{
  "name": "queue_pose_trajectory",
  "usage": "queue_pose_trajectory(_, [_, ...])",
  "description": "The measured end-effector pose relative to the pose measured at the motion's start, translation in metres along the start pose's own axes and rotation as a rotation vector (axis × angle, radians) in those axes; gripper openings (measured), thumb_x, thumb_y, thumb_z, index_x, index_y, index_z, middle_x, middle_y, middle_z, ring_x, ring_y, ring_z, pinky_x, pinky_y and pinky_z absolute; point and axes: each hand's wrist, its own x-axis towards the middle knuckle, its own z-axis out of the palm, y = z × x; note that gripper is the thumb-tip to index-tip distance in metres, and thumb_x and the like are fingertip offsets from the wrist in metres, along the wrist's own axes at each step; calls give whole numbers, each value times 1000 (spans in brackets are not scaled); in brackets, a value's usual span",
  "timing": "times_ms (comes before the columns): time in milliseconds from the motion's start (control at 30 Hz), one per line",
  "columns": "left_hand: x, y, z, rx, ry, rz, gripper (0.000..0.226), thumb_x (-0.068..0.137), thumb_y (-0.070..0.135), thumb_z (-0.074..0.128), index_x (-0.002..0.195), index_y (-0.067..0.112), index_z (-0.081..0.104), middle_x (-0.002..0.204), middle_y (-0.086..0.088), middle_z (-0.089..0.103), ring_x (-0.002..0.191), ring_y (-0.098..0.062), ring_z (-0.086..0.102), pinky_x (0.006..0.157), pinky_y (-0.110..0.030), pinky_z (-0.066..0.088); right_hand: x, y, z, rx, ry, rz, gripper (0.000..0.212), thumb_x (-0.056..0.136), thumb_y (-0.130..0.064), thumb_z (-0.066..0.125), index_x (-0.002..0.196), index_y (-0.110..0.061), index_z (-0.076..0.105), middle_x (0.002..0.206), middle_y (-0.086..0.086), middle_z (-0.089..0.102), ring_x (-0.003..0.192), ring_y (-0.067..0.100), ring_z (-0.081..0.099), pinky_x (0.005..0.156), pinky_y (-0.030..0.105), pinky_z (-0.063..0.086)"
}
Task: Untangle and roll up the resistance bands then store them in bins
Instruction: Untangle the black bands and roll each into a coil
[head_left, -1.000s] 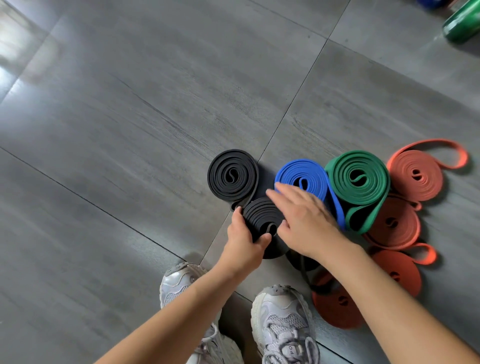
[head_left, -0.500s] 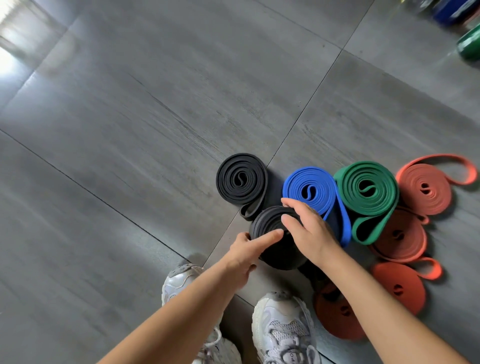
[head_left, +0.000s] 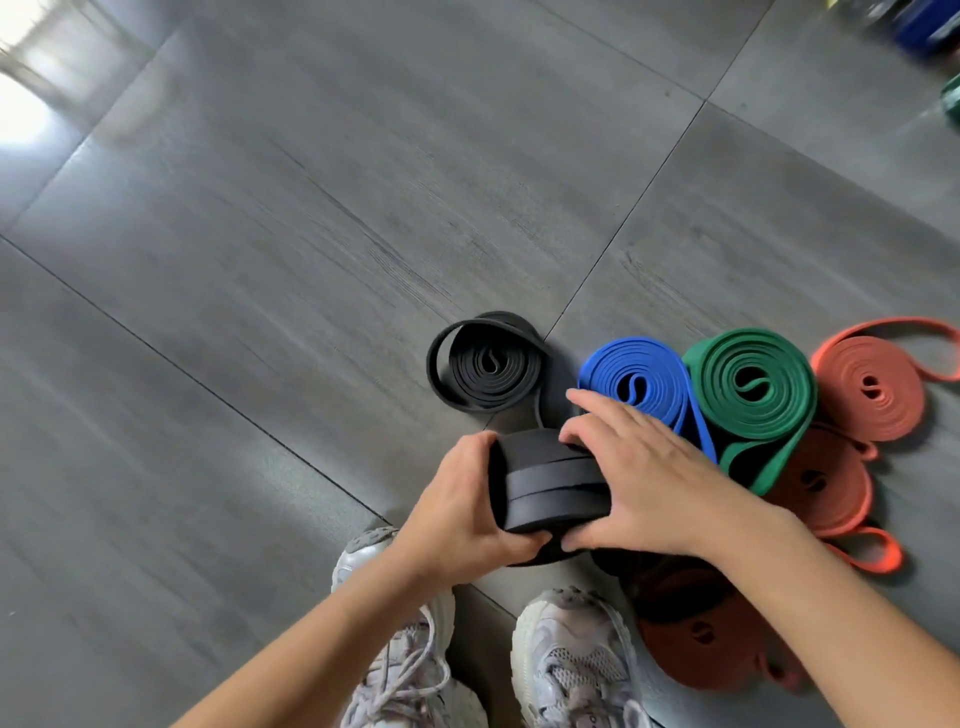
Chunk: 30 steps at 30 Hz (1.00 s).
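- A second ago the near black band roll (head_left: 550, 483) lay flat on the floor (head_left: 260, 260). Now I have it tipped up on its edge just ahead of the sneakers (head_left: 571, 660). I cannot tell whether it is lifted clear or still touching the tiles.
- My left hand (head_left: 457, 499) grips its left side with the fingers curled under the coil. My right hand (head_left: 644, 478) clasps the right side, thumb below and fingers over the top, so both hands are closed on this one roll.
- The far black roll (head_left: 488, 364) has sprung — its outer turns stand away from the core, where half a second ago they sat snug.
- The blue roll (head_left: 634, 379), green roll (head_left: 753, 384) and orange rolls (head_left: 872, 389) sit where they were, packed against one another on the right.
- My read is that the rolling is nearly done and this coil is being picked up for storing, though the loosened black one will likely need retightening.
- No bin shows clearly — only a blurred blue object (head_left: 924, 31) in the top right corner.
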Motion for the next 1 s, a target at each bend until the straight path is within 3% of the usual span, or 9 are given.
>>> queue_pose_trajectory(133, [-8, -1, -14, 119, 5, 66, 86, 52, 56, 69, 123, 21, 37, 110, 15, 41, 104, -1, 39, 84, -18, 37, 4, -21, 7, 197, -134, -25, 116, 48, -77, 65, 140, -48, 2, 147, -21, 19, 127, 0, 28, 103, 20, 24])
queue_pose_trajectory(200, [-12, -4, -19, 124, -3, 17, 87, 48, 62, 63, 122, 24, 37, 108, 17, 40, 102, -1, 40, 84, -20, 38, 10, -30, 6, 470, -177, 25, 104, 51, -88, 54, 141, -50, 17, 137, -31, 27, 122, -10, 31, 96, 9, 25])
queue_pose_trajectory(267, [-16, -10, -21, 110, -29, -38, 88, 46, 63, 60, 121, 23, 37, 106, 17, 40, 101, -2, 41, 84, -20, 39, 24, -31, 7, 693, -8, 81, 83, 61, -85, 51, 128, -36, 50, 123, -24, 47, 114, -7, 47, 94, 9, 36])
queue_pose_trajectory(333, [-18, -16, -23, 74, -48, -82, 87, 45, 62, 59, 120, 24, 37, 107, 17, 41, 101, -3, 43, 83, -17, 38, 49, -27, 6, 525, 267, 181, 54, 77, -60, 62, 119, -27, 60, 115, -10, 55, 108, 7, 54, 90, 26, 44])
queue_pose_trajectory(433, [-17, -20, -24, 22, -56, -129, 84, 46, 59, 64, 120, 29, 36, 108, 18, 43, 101, -1, 45, 84, -18, 39, 98, -26, -4, 189, 404, 271, 38, 88, -32, 60, 125, -26, 55, 118, 2, 52, 110, 25, 50, 86, 34, 41])
queue_pose_trajectory(600, [-11, -19, -24, 25, -77, -116, 78, 50, 52, 70, 117, 28, 37, 106, 18, 43, 100, -3, 45, 86, -25, 44, 163, -23, -20, -171, 263, 178, 28, 91, -20, 51, 117, -27, 62, 115, 5, 55, 109, 28, 53, 87, 34, 39])
queue_pose_trajectory(767, [-12, -23, -24, 26, -84, -119, 77, 50, 52, 71, 115, 30, 37, 104, 20, 42, 97, -2, 44, 84, -23, 44, 181, -5, -45, -69, 232, 293, 28, 91, -22, 53, 111, -34, 69, 120, 3, 59, 109, 31, 56, 82, 32, 43])
queue_pose_trajectory(900, [-12, -23, -22, 38, -83, -118, 79, 49, 54, 70, 117, 31, 36, 104, 21, 40, 97, 1, 42, 85, -22, 43, 186, 2, -42, -125, 112, 311, 25, 94, -29, 56, 115, -37, 66, 121, 0, 54, 114, 27, 54, 87, 32, 42])
queue_pose_trajectory(1000, [-13, -24, -23, 18, -87, -134, 79, 50, 54, 70, 117, 30, 36, 105, 19, 42, 99, -1, 44, 86, -24, 44, 178, 13, -40, -24, 108, 326, 25, 94, -29, 54, 115, -35, 66, 122, 1, 54, 114, 26, 53, 91, 33, 43])
